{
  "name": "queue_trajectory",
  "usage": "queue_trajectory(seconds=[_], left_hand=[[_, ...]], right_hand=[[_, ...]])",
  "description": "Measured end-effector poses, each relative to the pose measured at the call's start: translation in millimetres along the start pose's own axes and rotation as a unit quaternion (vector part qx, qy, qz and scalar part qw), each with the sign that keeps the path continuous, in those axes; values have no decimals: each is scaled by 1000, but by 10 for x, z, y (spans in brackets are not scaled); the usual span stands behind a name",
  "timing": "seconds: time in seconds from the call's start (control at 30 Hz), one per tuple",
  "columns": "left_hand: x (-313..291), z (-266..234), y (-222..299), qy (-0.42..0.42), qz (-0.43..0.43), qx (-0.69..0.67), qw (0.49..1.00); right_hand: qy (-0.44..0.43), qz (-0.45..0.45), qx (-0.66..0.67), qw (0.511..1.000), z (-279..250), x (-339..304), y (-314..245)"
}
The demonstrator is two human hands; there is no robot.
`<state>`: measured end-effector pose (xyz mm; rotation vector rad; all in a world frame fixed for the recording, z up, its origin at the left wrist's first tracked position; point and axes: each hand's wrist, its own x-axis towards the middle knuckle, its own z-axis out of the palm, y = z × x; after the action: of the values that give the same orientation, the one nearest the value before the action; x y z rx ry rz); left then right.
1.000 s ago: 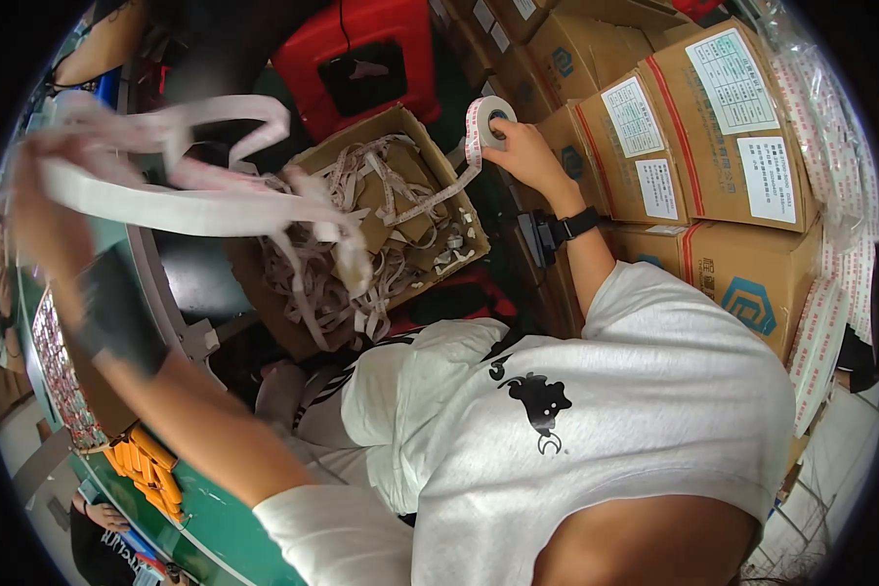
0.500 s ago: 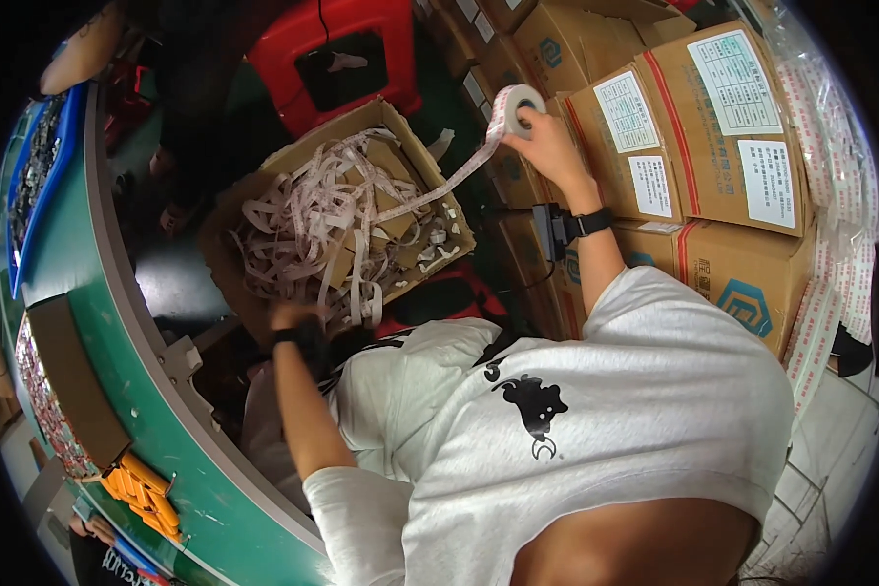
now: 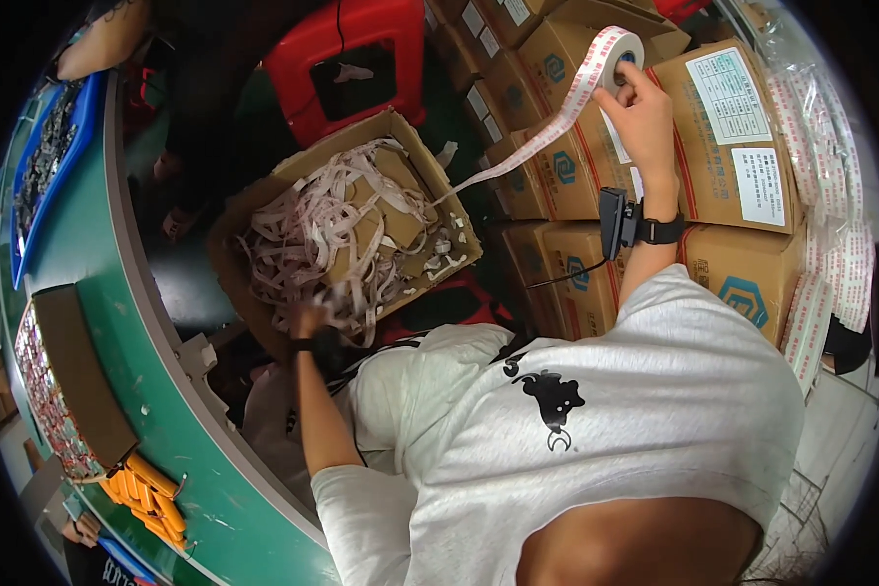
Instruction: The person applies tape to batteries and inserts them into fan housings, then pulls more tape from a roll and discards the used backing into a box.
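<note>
My right hand (image 3: 643, 122) is raised above the stacked cartons, its fingers hooked into the core of a roll of white tape with red print (image 3: 607, 61). From the roll a strip runs slanting down to the left, into an open cardboard box (image 3: 407, 134). A loose tangle of pale tape strips (image 3: 308, 220) fills much of that box, with brown card pieces and white scraps among them. My left hand (image 3: 308, 320) is at the box's near left edge, beside the tangle. Motion smears its fingers, so their hold is unclear.
Cartons (image 3: 723, 186) are stacked on the right, beside hanging printed strips (image 3: 825, 195). Behind the box stands a red stool (image 3: 283, 68). To the left, a green worktable (image 3: 156, 376) bears a carton of small parts (image 3: 93, 381), orange pieces (image 3: 146, 498) and a blue tray (image 3: 83, 127).
My right hand has moved up and to the right with the tape roll, drawing the strip out longer. My left hand has shifted slightly right at the box's near edge.
</note>
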<state>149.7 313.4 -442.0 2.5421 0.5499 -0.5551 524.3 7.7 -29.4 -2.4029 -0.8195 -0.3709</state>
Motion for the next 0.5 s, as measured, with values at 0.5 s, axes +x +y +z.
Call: queue_trajectory(seconds=[0.5], left_hand=[[-133,-3621,1275,757,61,-178,626]], right_hand=[[-21,-33,26,999,96,-2,-224]])
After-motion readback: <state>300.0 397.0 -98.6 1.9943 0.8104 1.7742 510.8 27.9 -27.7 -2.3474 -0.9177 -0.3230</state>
